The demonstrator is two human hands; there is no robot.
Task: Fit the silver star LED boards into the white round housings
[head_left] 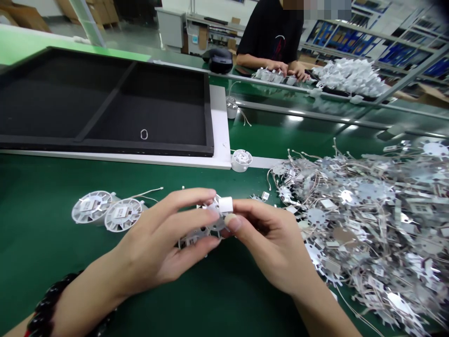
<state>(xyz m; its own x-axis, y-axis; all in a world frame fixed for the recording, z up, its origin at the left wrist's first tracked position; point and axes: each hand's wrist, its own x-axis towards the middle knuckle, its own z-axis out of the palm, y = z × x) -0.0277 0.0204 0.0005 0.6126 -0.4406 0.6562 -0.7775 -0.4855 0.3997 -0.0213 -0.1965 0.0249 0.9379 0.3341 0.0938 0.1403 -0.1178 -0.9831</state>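
Near the middle of the view, my left hand has its fingers and thumb closed on a small metal plate with a white block. My right hand pinches the same piece from the right, thumb tip against it. Beneath the left fingers shows part of a white round housing, mostly hidden. Two white round housings with labelled parts inside, one and another, stand side by side left of my hands. A thin cable sticks out behind the left hand.
A large heap of metal plates with cables covers the right side. A black framed tray lies at the back left. White round housings stand beside it, one near and one farther. Across the table, a person handles white parts.
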